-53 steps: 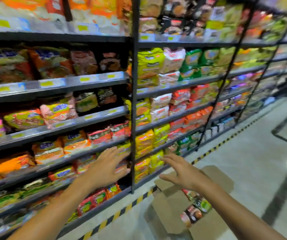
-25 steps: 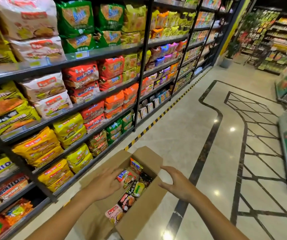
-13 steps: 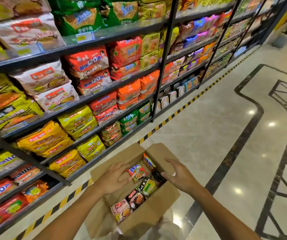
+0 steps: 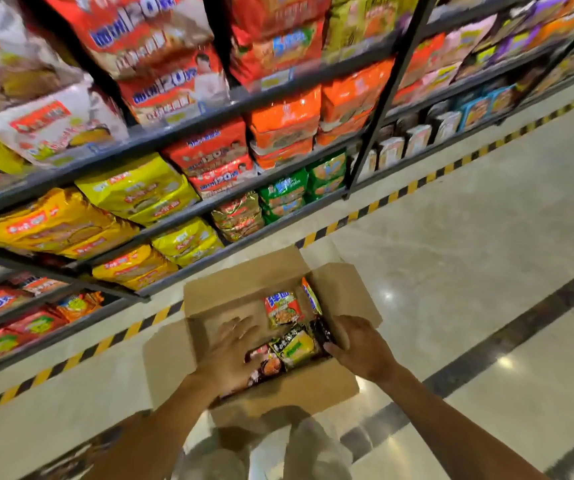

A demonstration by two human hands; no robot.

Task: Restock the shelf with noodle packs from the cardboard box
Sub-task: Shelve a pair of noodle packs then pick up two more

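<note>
An open cardboard box (image 4: 334,296) stands on the floor in front of the shelving, flaps spread. Inside lie a few noodle packs: a red and blue one (image 4: 282,308), a yellow-green one (image 4: 296,346) and a dark one (image 4: 266,367) near the front. My left hand (image 4: 232,353) reaches into the box with fingers spread, over the bare left part and touching the dark pack. My right hand (image 4: 360,342) is at the box's right side, its fingers curled down onto the black pack edge (image 4: 322,332) there. The dark metal shelf (image 4: 188,213) holds rows of noodle bags.
Yellow noodle bags (image 4: 181,242) fill the low shelf tier just behind the box. A black upright post (image 4: 379,112) divides the shelving. A yellow-black stripe (image 4: 417,183) runs along the shelf foot. Pale glossy floor (image 4: 469,244) spreads to the right. My knees show below the box.
I turned from the shelf to the box, then my view dropped closer to it. Both hands went down into the box, the left onto the packs, the right to the right side.
</note>
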